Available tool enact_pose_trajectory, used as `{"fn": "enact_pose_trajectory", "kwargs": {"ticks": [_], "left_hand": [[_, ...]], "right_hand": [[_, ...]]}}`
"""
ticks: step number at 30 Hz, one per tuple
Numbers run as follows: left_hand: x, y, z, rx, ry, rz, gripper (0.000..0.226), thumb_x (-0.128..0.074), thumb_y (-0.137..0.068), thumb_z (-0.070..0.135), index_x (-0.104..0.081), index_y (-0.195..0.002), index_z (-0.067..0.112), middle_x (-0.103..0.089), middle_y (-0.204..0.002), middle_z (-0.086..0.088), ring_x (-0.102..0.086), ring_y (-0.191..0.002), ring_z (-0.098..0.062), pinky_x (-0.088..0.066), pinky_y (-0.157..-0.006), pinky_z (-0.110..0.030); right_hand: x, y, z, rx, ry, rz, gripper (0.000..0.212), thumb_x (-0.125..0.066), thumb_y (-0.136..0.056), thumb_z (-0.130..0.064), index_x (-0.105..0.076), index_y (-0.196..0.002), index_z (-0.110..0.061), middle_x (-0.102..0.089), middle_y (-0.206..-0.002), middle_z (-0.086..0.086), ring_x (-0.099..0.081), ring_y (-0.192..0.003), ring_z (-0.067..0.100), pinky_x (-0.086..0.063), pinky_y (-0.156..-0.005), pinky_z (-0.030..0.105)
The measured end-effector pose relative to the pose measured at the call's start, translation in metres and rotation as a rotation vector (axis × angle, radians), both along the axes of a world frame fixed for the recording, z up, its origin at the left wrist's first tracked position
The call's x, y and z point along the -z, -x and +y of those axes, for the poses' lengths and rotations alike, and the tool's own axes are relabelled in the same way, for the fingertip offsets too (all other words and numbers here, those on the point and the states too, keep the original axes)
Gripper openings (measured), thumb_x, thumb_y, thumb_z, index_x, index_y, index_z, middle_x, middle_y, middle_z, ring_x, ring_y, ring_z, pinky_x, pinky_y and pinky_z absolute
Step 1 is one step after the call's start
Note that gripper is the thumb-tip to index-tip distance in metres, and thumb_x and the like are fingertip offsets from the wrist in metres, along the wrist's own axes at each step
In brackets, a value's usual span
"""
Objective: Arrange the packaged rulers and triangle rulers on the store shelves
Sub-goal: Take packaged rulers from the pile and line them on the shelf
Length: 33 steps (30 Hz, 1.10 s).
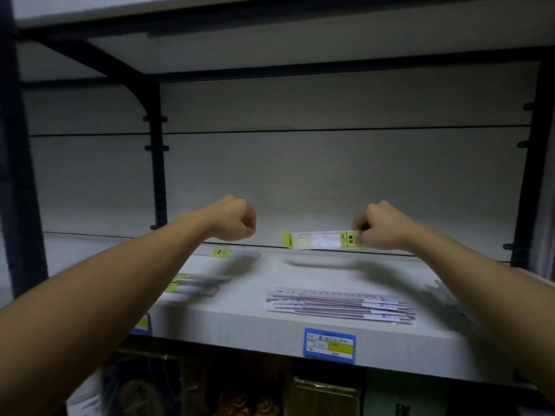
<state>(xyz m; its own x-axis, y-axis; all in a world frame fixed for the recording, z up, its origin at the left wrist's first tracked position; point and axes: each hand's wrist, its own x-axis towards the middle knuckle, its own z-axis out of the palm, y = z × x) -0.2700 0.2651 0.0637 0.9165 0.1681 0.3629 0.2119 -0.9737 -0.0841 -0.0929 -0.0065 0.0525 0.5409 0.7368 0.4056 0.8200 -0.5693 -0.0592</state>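
My right hand (380, 226) pinches the right end of a packaged ruler (319, 240) with yellow label ends, holding it level above the back of the white shelf (249, 319). My left hand (235, 219) hovers to its left with fingers curled into a fist and nothing in it. A stack of white-and-blue packaged rulers (341, 304) lies near the shelf's front, right of centre. Yellow-labelled packaged rulers (195, 285) lie at the left, partly hidden by my left forearm, with another yellow-labelled pack (222, 252) further back.
A blue price tag (329, 345) sits on the shelf's front edge, a second one half hidden at the left. Dark metal uprights stand at both sides and a bracket at the back left. Another shelf hangs overhead. Blurred packs lie at the far right; goods fill the shelf below.
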Motion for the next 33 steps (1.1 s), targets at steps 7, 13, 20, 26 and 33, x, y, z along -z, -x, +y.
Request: {"fn": "enact_pose_trajectory", "kwargs": {"ticks": [7, 13, 20, 26, 33], "left_hand": [[-0.016, 0.025, 0.060, 0.059, -0.002, -0.071, 0.020, -0.056, -0.089, 0.014, -0.073, -0.096, 0.020, -0.065, -0.089, 0.007, -0.056, -0.084, -0.012, -0.040, -0.073, -0.023], [-0.013, 0.033, 0.119, 0.122, 0.004, -0.020, 0.017, -0.056, -0.089, 0.021, -0.071, -0.096, 0.023, -0.066, -0.091, 0.008, -0.059, -0.086, -0.012, -0.051, -0.077, -0.032], [-0.017, 0.033, 0.166, 0.165, 0.020, -0.009, 0.023, -0.052, -0.090, 0.015, -0.069, -0.105, 0.020, -0.064, -0.102, 0.003, -0.057, -0.093, -0.016, -0.049, -0.082, -0.031], [-0.021, 0.027, 0.174, 0.193, 0.079, -0.006, 0.032, -0.048, -0.086, 0.011, -0.070, -0.104, 0.026, -0.065, -0.101, 0.004, -0.059, -0.094, -0.017, -0.050, -0.082, -0.031], [-0.020, 0.029, 0.180, 0.129, 0.125, 0.001, 0.036, -0.045, -0.081, 0.008, -0.071, -0.100, 0.024, -0.063, -0.100, 0.001, -0.060, -0.096, -0.022, -0.054, -0.086, -0.039]], "right_hand": [[-0.011, 0.029, 0.043, 0.050, 0.087, -0.063, 0.018, -0.057, -0.080, -0.010, -0.066, -0.074, -0.025, -0.063, -0.073, 0.006, -0.055, -0.077, 0.024, -0.048, -0.065, 0.031], [-0.023, 0.054, 0.096, 0.108, 0.034, -0.019, 0.013, -0.059, -0.082, -0.012, -0.070, -0.079, -0.018, -0.066, -0.078, 0.005, -0.060, -0.080, 0.024, -0.051, -0.067, 0.038], [0.002, 0.094, 0.171, 0.061, 0.028, 0.041, 0.015, -0.061, -0.082, -0.012, -0.072, -0.086, -0.022, -0.062, -0.076, -0.001, -0.054, -0.078, 0.019, -0.037, -0.055, 0.019], [0.019, 0.105, 0.203, 0.045, 0.035, 0.092, 0.018, -0.058, -0.079, -0.009, -0.073, -0.083, -0.019, -0.064, -0.077, 0.001, -0.057, -0.080, 0.021, -0.040, -0.060, 0.025], [0.021, 0.135, 0.233, -0.184, -0.066, 0.503, 0.011, -0.072, -0.081, -0.012, -0.075, -0.086, -0.021, -0.068, -0.079, 0.002, -0.064, -0.074, 0.017, -0.053, -0.069, 0.032]]}}
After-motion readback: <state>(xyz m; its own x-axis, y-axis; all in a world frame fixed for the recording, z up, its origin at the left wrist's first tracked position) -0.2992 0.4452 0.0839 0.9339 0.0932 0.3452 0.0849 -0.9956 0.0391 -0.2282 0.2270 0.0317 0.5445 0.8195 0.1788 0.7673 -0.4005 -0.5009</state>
